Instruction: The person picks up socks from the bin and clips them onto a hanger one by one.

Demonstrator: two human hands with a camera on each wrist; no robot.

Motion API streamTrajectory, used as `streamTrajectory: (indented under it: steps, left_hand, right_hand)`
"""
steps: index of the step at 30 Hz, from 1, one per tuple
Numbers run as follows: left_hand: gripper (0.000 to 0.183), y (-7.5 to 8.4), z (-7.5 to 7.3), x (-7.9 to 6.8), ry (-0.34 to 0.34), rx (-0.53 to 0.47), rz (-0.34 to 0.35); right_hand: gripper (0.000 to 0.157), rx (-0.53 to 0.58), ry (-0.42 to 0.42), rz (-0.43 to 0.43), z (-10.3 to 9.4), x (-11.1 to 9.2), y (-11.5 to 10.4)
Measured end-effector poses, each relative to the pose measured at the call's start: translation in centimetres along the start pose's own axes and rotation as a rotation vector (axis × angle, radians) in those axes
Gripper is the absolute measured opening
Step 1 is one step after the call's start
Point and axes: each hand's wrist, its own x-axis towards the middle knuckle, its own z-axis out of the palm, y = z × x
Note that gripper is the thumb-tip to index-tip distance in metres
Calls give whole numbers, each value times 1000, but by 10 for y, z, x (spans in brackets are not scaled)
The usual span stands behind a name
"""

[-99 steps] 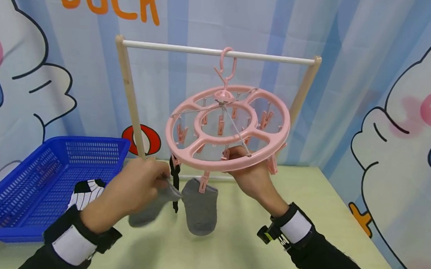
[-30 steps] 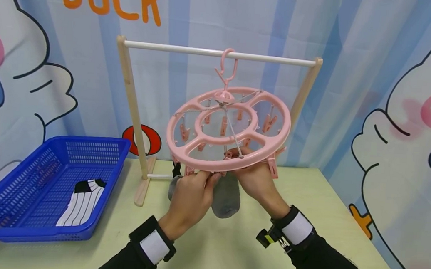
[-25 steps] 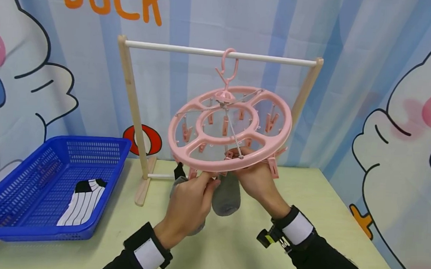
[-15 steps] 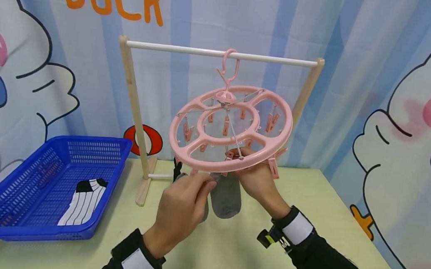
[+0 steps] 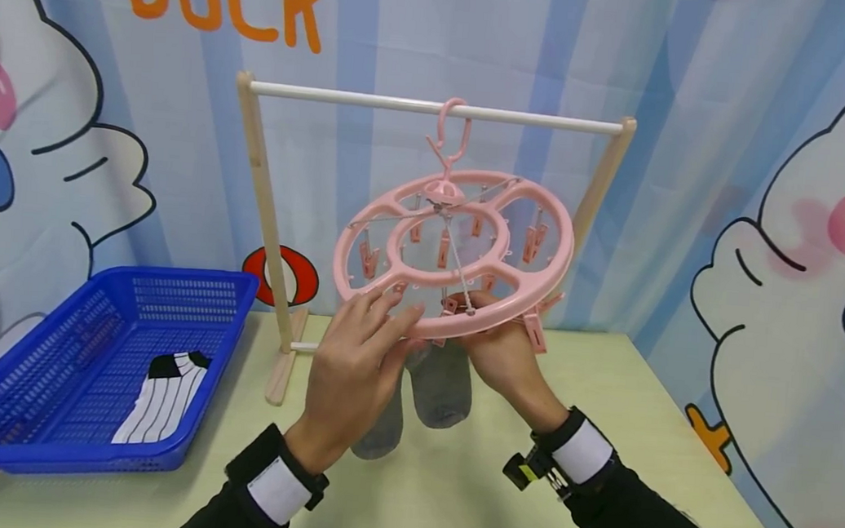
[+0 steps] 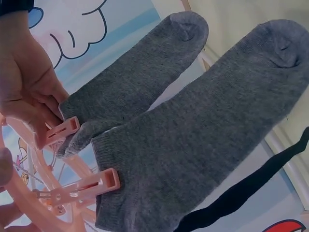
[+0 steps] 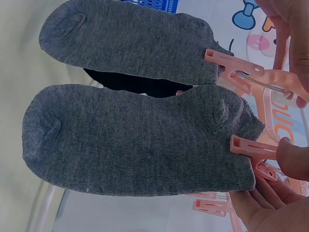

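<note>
A pink round drying hanger (image 5: pixel 455 326) hangs tilted, with several clothespins beneath it. My right hand (image 5: pixel 504 364) is at its front underside and pinches a clothespin (image 7: pixel 251 146) that sits on the cuff of a grey sock (image 5: pixel 443 388). To the left, a second grey sock (image 5: pixel 383 429) hangs from another clothespin (image 6: pixel 99 183). My left hand (image 5: pixel 352 374) lies over the hanger's front-left rim with fingers fairly straight, partly hiding that sock's top in the head view. A narrow black piece of cloth (image 6: pixel 236 203) hangs behind the socks; its kind is unclear.
The hanger's hook (image 5: pixel 454 131) sits over the white bar (image 5: pixel 353 98) of a wood-sided rack. On the left of the table (image 5: pixel 525 484) stands a blue basket (image 5: pixel 34 454) with a striped black-and-white sock (image 5: pixel 163 401) inside. A printed curtain (image 5: pixel 409 34) closes off the back.
My left hand brought a grey sock from the left to the hanger beside the other one. Its curled fingers have since straightened onto the rim. My right hand has stayed at the clothespin.
</note>
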Motion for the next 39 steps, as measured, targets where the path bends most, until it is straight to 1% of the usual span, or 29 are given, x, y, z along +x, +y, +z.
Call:
streamTrajectory:
  steps: [3,6,9,12,14,16,20,21,23,26,28,29,34,36,37,38,39]
  left_hand:
    - [38,-1,1,-1,0,7,12]
    - [37,-2,2,0,-1,3,15]
    - [36,-2,1,3,4,1,28]
    - [37,-3,0,4,4,4,37]
    - [37,-4,0,4,0,4,32]
    - [37,-4,0,3,-4,3,25]
    - [36,-6,-1,4,-9,-3,19]
    - [36,-6,-1,4,-10,-3,21]
    - [37,-6,-2,5,-12,-1,27]
    - [36,-6,-2,6,-20,6,34]
    - [36,-6,-3,6,-26,10,36]
    - [36,-6,-3,6,-30,11,35]
    - [35,-7,-3,6,-35,15,34]
    - [36,-8,-3,6,-37,14,31]
    - [36,-8,-3,5,-39,14,28]
    - [36,-7,-3,5,-42,12,23]
    - [36,-7,-2,5,-44,10,20]
  right_hand:
    - [15,14,10,25,1,0,0]
    - [22,28,10,47,1,-1,-1]
    - [22,61,-9,96,4,-1,-2]
    - [25,76,-47,94,7,-3,-2]
    - [33,28,-85,100,8,-7,-2]
    - [46,-66,-141,99,7,-12,-3]
    - [70,-281,-290,173,3,-28,-9]
    - [74,-313,-334,188,2,-31,-12]
    - [75,-362,-419,230,-1,-37,-17]
    - [70,-386,-530,281,-7,-43,-25]
    - [64,-387,-563,292,-11,-45,-30]
    - [60,-382,-570,283,-13,-46,-33]
    - [28,-351,-573,193,-28,-44,-49]
    - [19,-298,-593,198,-36,-42,-58]
    - [18,-271,-592,207,-40,-41,-62]
    - [18,-246,-565,204,-44,-40,-67]
    - [18,-235,-513,186,-48,-39,-71]
